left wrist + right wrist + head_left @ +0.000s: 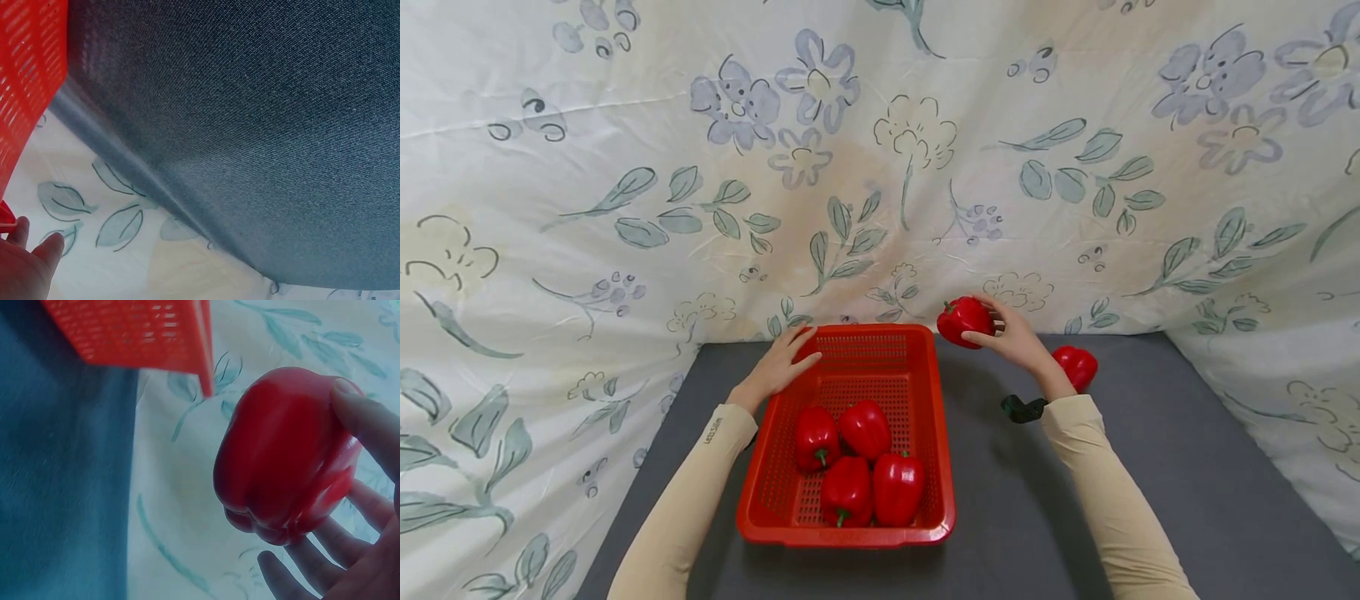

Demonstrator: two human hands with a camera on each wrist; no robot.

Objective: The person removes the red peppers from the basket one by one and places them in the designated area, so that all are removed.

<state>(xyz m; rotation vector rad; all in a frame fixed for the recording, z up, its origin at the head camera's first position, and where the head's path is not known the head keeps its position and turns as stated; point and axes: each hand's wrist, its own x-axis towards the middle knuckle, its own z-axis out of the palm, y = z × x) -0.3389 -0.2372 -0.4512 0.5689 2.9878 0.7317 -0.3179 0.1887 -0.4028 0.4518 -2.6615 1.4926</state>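
One red pepper (965, 320) is in the air above the far edge of the grey table (1150, 467), just beside the far right corner of the red basket (936, 433). The right hand (1013, 337) holds it, with the thumb on one side and the fingers (325, 565) curled under the other. It looks light, hollow and firm, but its glossy skin is probably slippery, so a wide hold around the body seems safer than a hold on the thin green stem. The left hand (782, 360) rests with relaxed fingers on the far left corner of the basket. Four peppers (857, 462) lie inside the basket near its front wall, and one more pepper (1077, 367) lies on the table behind the right wrist.
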